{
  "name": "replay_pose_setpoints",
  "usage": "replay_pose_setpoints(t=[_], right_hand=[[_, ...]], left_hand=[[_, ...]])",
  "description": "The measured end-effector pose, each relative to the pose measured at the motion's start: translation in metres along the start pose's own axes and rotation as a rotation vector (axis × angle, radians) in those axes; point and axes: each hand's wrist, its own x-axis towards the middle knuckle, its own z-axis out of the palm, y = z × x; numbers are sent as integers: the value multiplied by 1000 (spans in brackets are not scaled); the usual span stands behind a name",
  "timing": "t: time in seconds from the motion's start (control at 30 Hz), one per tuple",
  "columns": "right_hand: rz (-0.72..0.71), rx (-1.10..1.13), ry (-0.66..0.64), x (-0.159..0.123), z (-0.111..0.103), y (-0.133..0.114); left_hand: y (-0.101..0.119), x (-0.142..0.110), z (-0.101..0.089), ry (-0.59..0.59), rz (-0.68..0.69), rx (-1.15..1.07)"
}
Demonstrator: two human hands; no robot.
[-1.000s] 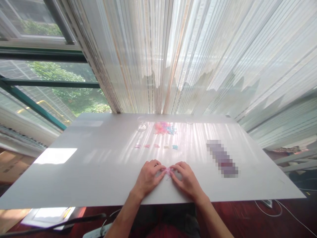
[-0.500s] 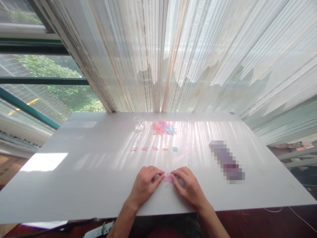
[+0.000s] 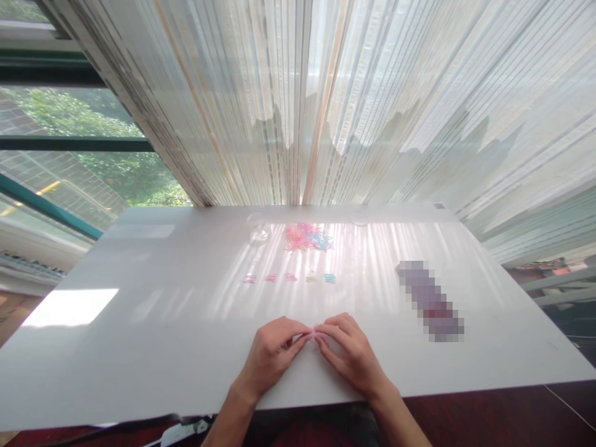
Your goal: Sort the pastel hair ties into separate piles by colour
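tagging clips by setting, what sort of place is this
Probably an ordinary room, at home or in a small workspace; I can't tell which. A white table stands before a long sheer curtain, and the window looks out on greenery.

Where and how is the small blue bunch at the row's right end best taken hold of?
Likely a pinch by the right hand on the middle of the blue bunch, from above and the near side: it lies low on the white table, with the multicoloured heap beyond.
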Motion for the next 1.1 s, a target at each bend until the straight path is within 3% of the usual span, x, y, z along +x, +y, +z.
replay_pose_setpoints(t=[0.63, 1.1], right_hand=[[17, 6, 74, 1, -1, 2], [22, 18, 23, -1, 0, 2]], left_hand=[[-4, -2, 2, 22, -47, -15], [-1, -3, 1, 2, -68, -36]])
